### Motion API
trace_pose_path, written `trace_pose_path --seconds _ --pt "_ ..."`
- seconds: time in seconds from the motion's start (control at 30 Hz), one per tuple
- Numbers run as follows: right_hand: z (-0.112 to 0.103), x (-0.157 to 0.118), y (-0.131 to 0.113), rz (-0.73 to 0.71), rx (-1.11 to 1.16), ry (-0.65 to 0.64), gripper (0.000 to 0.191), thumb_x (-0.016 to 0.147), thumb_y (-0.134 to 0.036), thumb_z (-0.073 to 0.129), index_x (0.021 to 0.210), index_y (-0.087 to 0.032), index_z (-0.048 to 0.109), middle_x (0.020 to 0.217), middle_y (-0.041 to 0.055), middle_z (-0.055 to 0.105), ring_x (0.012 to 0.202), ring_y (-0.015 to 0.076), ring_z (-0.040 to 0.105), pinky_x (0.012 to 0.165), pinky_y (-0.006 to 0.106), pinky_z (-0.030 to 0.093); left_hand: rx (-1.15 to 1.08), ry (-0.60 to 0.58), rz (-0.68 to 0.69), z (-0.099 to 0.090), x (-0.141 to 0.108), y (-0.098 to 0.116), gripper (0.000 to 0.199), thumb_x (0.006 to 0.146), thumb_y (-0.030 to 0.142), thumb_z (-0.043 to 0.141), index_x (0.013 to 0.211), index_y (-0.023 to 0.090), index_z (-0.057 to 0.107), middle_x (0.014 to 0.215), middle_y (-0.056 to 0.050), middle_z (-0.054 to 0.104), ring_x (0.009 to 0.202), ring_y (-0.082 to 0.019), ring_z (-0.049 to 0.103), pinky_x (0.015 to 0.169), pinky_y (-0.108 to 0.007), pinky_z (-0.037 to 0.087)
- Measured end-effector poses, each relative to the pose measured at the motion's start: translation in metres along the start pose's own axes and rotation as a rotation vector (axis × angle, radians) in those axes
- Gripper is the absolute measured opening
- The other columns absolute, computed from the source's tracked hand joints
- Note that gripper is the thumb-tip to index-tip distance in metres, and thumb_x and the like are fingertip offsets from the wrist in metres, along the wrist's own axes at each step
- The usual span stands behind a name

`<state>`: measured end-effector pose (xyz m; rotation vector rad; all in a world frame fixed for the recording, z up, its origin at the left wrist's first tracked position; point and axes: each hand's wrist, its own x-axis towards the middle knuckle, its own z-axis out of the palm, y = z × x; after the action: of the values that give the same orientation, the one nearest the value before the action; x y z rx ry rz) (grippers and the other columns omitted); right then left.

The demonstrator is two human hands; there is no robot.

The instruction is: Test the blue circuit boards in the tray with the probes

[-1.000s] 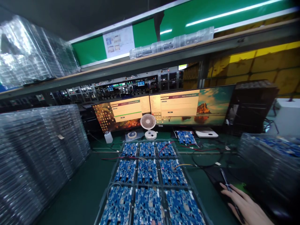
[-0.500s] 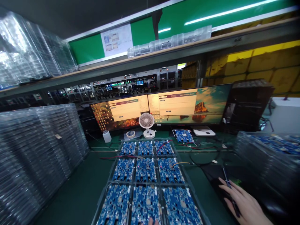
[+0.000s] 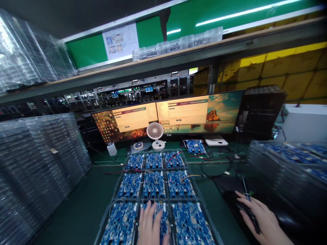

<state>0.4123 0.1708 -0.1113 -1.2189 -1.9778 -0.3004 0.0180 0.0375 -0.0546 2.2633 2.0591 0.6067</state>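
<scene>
My left hand (image 3: 150, 224) reaches in from the bottom edge over the front middle circuit board (image 3: 162, 207). Its fingers are stretched out, and nothing shows in them; whether they touch the board I cannot tell. Blue boards fill the compartments of a clear plastic tray (image 3: 216, 234). On the right, my right hand (image 3: 265, 221) has a dark pen-like tool (image 3: 251, 216) lodged between its fingers. That hand lies over a dark mat (image 3: 224, 187), with a dark rounded thing, possibly a mouse (image 3: 241, 204), under the fingertips.
Stacked clear trays (image 3: 38, 170) stand at the left; another stack holding boards (image 3: 288, 153) stands right. Behind the tray are a small white fan (image 3: 155, 131), two monitors (image 3: 189, 115), a tape roll (image 3: 138, 146) and a white bottle (image 3: 111, 149). Thin wires cross the boards. A shelf (image 3: 163, 61) spans overhead.
My left hand has come further into view, forward over the front middle board. My right hand stays at the mat with the pen-like tool. The whole view has shifted slightly.
</scene>
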Motion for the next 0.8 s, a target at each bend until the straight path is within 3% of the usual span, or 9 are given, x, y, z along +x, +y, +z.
trace_pose_path --seconds 0.17,0.27,0.37,0.47,0.8 --pt "-0.004 0.002 -0.002 -0.003 -0.002 0.010 0.030 0.086 -0.036 0.048 0.113 -0.025 0.055 0.118 0.0080 0.068 0.101 0.0274 0.064 0.077 0.041 0.054 0.041 0.103 -0.066 -0.027 0.056 -0.029 0.039 0.092 0.026 0.036 0.125 0.017 0.055 0.136 -0.014 0.054 0.136 -0.031 0.041 0.114 -0.062 0.030" --pt "-0.006 0.003 -0.003 -0.009 0.004 0.018 0.029 0.086 -0.036 0.047 0.112 -0.026 0.055 0.116 0.0075 0.069 0.100 0.0272 0.064 0.075 0.041 0.055 0.030 0.056 -0.104 -0.042 0.077 -0.034 0.038 0.090 0.020 0.034 0.118 0.013 0.059 0.128 -0.015 0.059 0.128 -0.028 0.049 0.116 -0.060 0.026" --pt "-0.008 0.003 -0.005 -0.013 0.013 0.014 0.029 0.087 -0.036 0.047 0.112 -0.026 0.055 0.114 0.0077 0.069 0.101 0.0275 0.063 0.075 0.042 0.056 -0.043 -0.016 -0.119 -0.050 0.091 -0.036 0.037 0.090 0.017 0.033 0.116 0.012 0.059 0.124 -0.015 0.061 0.120 -0.024 0.054 0.114 -0.049 0.034" --pt "-0.008 0.002 -0.004 0.011 0.032 0.000 0.029 0.087 -0.037 0.048 0.113 -0.026 0.055 0.114 0.0081 0.069 0.102 0.0281 0.063 0.077 0.043 0.056 -0.100 -0.051 -0.129 -0.050 0.100 -0.040 0.036 0.090 0.015 0.033 0.113 0.012 0.060 0.119 -0.014 0.063 0.113 -0.022 0.058 0.106 -0.038 0.043" --pt "-0.009 0.003 -0.006 0.028 0.078 -0.012 0.029 0.086 -0.035 0.049 0.112 -0.025 0.056 0.113 0.0084 0.068 0.104 0.0271 0.063 0.084 0.043 0.056 -0.124 -0.170 -0.179 -0.032 0.119 -0.041 0.034 0.085 0.010 0.041 0.108 0.009 0.066 0.112 -0.014 0.068 0.107 -0.022 0.062 0.101 -0.031 0.043"
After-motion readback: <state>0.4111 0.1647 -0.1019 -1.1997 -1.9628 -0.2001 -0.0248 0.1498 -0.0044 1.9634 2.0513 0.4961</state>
